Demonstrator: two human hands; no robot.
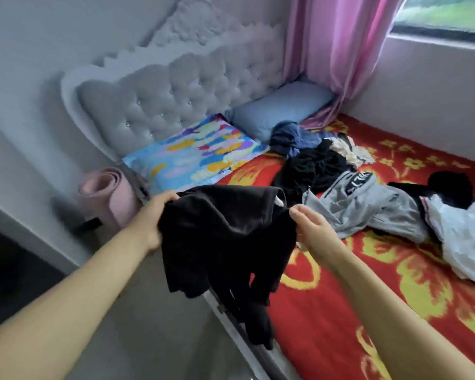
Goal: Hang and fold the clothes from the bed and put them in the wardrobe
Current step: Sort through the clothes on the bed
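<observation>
Left hand (155,215) gripped one upper edge of a black garment (220,242), fingers curled round the cloth. Right hand (311,227) pinched the opposite edge, thumb on top. Garment hung between both hands, its lower part draping down below them over the bed's (340,311) near edge. Beyond the right hand: grey pants (368,207) flat on the red cover, a dark clothes heap (310,160) further out, white garment (466,237) off to its right. Beyond the left hand: patterned pillow (195,152) and rolled pink mat (107,193).
</observation>
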